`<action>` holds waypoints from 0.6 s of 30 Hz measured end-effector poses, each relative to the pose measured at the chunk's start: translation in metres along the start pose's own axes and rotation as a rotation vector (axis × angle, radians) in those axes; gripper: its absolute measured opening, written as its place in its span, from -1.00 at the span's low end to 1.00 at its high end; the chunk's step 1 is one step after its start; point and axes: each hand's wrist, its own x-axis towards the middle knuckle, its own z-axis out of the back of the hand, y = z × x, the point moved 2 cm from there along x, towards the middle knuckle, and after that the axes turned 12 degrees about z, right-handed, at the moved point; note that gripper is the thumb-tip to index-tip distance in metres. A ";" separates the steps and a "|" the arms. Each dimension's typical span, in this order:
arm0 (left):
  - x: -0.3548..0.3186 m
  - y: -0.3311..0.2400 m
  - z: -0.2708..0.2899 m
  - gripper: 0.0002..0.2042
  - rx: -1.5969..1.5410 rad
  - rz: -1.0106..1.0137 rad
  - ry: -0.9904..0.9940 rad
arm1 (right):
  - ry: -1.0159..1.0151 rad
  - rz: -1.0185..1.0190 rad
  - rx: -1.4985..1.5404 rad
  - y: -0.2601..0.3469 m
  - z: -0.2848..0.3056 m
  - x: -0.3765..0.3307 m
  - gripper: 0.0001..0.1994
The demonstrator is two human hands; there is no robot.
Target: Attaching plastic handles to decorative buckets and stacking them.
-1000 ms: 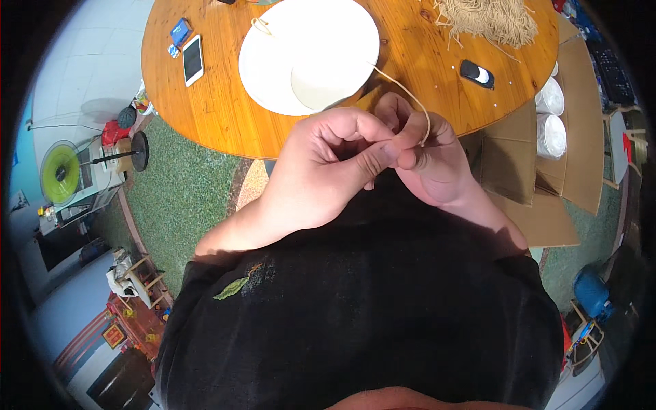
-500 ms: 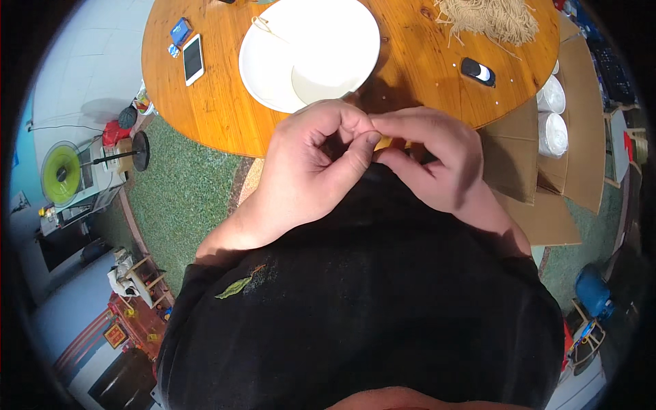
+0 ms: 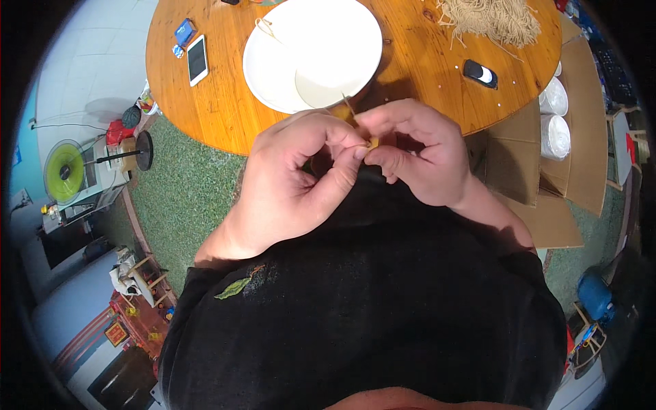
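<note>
— Pinching what, close to the chest?
— Hard to tell: a small tan piece (image 3: 372,143), mostly hidden, clamped between the left hand (image 3: 294,181) and right hand (image 3: 420,154), fingertips together, a thin strand (image 3: 348,104) rising from it.
— Beyond?
— At the round wooden table's (image 3: 219,102) near edge, stacked white plates (image 3: 307,48); straw-coloured fibres (image 3: 488,17) at the far edge, cut off.

round wooden table (image 3: 205,102), green carpet (image 3: 184,198) (speckled)

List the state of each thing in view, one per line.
left hand: fingertips pinched on a thin tan strand
right hand: pinching the same strand
white plates: stacked, empty
phone: flat, screen dark
cardboard box: flaps open
pile of tan strands: loose on table
</note>
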 end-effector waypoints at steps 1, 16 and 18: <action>0.000 -0.001 0.003 -0.97 0.038 -0.005 -0.010 | 0.052 0.014 -0.062 -0.001 0.003 0.002 -0.69; 0.047 -0.003 0.014 -0.64 0.446 -0.303 -0.156 | -0.070 0.445 -1.073 0.030 0.026 0.042 -0.91; 0.051 0.002 0.013 -0.66 0.503 -0.075 -0.064 | -0.031 0.448 -1.097 0.018 0.020 0.031 -0.90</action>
